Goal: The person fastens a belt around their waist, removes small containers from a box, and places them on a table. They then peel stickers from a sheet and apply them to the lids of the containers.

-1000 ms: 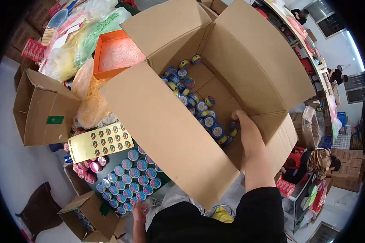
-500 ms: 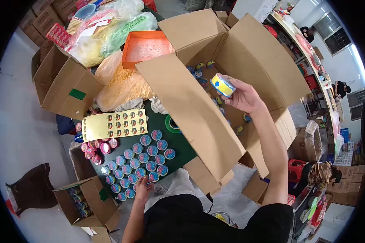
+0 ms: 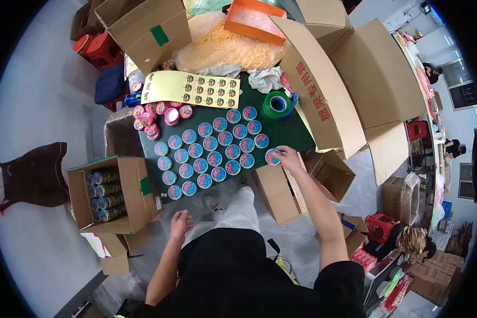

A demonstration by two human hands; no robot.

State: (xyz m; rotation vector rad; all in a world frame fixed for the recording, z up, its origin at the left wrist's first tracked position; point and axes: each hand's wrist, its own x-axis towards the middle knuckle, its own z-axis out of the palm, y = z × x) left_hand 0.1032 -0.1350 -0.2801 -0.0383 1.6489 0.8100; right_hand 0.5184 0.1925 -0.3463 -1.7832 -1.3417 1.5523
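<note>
Arm [image 3: 327, 228] outstretched, the right hand [image 3: 288, 158] pinches a round tub [image 3: 272, 157]; the left hand [image 3: 180, 224] hangs empty, loosely curled.

The head-worn camera looks forward and down from above and behind the right hand's [image 3: 287, 158] grip, fairly near; its wide view (dark, rounded edges) takes in the table [image 3: 297, 133] beside that grip and the black shirt [image 3: 222, 275] nearer the wearer.

Red Chinese txt [image 3: 312, 91], "糖果专用箱", is being displayed on lg. cardboard box flap [image 3: 338, 126]. Sm. prints on sticker sheet [image 3: 167, 91] & round tubs [image 3: 214, 158] are being rendered illegible.
</note>
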